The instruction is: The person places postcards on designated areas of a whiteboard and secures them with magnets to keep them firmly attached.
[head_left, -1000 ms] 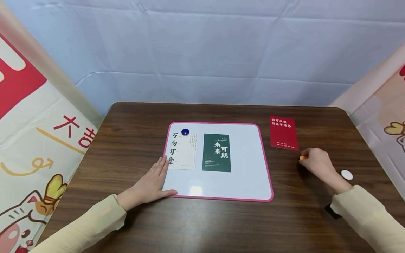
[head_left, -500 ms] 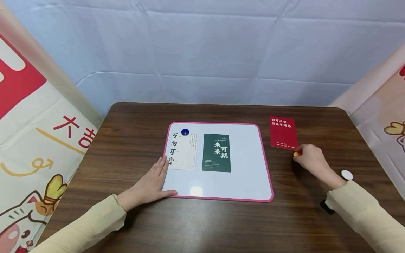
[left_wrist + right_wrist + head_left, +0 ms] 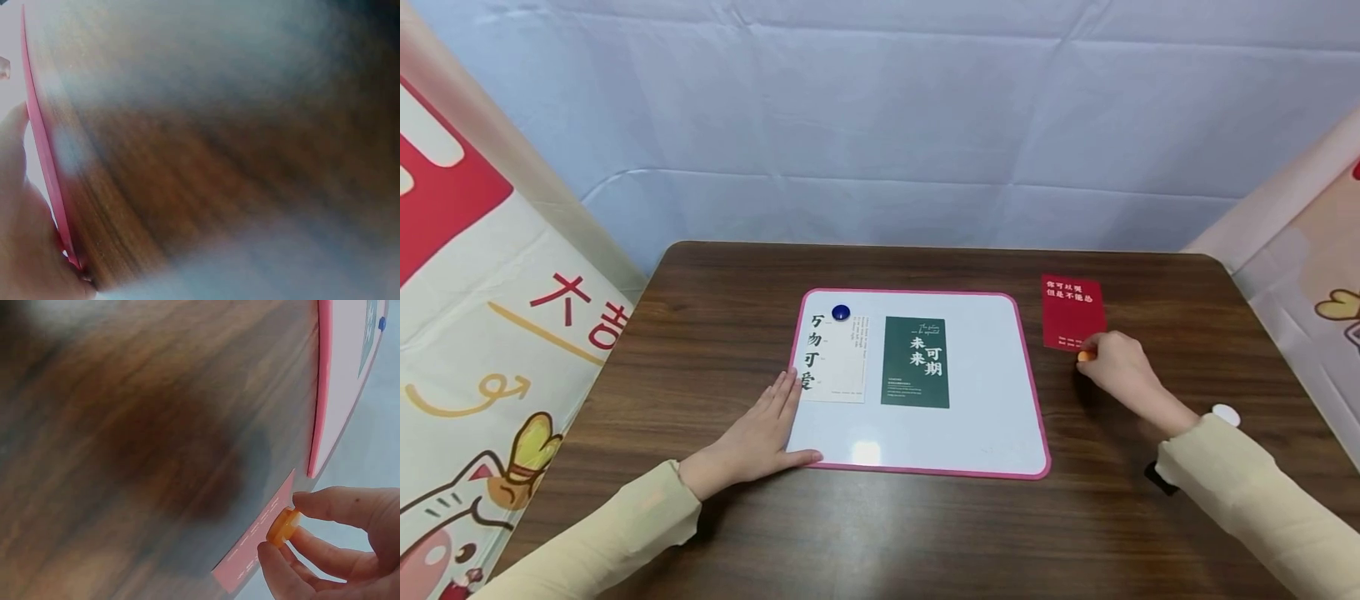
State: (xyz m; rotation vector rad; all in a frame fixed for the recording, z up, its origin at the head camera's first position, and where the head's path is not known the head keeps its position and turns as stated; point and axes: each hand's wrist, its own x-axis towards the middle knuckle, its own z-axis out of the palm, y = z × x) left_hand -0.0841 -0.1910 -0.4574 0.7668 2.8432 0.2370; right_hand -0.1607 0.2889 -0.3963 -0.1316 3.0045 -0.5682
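My left hand lies with straight fingers on the left edge of a pink-framed whiteboard, its thumb along the lower frame. In the left wrist view, the pink frame runs beside the thumb. Between fingertips and thumb, my right hand pinches a small round orange magnet, right at the lower edge of a red card on the table. On the whiteboard are a white card with a dark blue round magnet at its top, and a green card with white lettering.
A white round disc lies on the brown wooden table, right of my right wrist. A pale cloth backdrop hangs behind the table. Printed banners stand at both sides.
My right hand has moved left with the orange magnet, from right of the red card to its lower edge. The left hand and the cards have stayed in place.
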